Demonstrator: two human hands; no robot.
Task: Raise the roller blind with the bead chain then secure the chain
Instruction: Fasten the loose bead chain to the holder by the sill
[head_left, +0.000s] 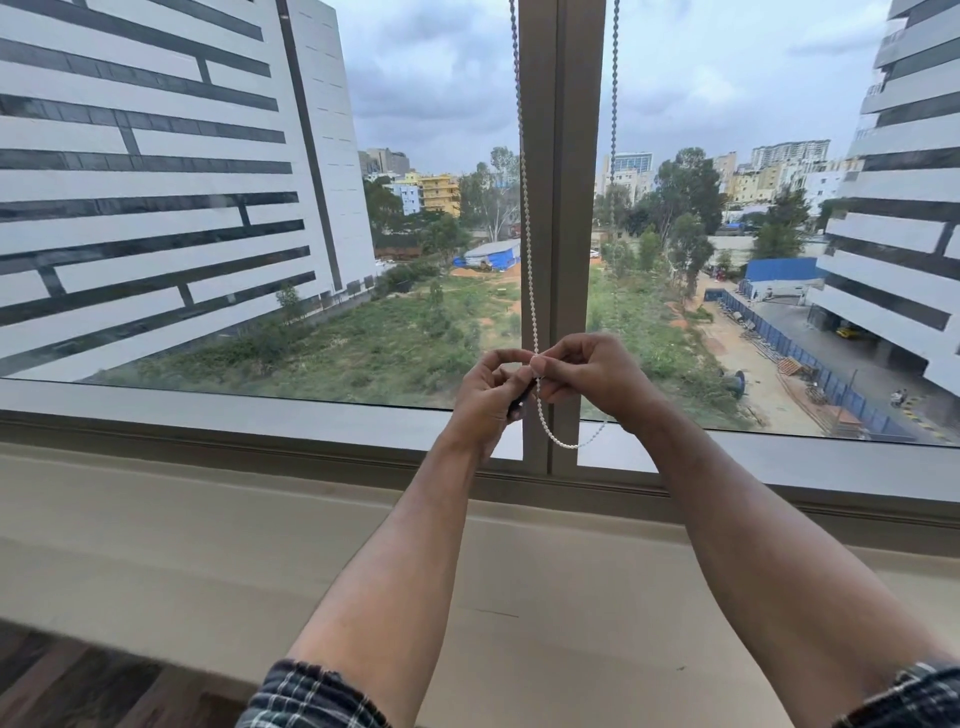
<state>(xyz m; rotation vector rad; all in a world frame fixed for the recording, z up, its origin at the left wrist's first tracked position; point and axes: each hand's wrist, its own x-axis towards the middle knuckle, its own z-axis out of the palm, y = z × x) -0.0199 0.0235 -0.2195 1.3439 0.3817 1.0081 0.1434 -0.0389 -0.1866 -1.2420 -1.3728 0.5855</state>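
Observation:
A white bead chain (525, 218) hangs down in front of the window's central mullion (561, 208), and its bottom loop (558, 441) curls below my hands. My right hand (587, 376) pinches the chain between thumb and forefinger. Close beside it, my left hand (485, 397) is closed around a small dark object (522, 402), perhaps a chain clip, that touches the chain. A second strand (614, 104) drops along the mullion's right side. The roller blind itself is out of view above; the glass is uncovered.
A beige window sill (208, 545) runs below the grey window frame (260, 431). Dark wood flooring (78, 686) shows at the bottom left. Outside the glass are white buildings and a grassy plot.

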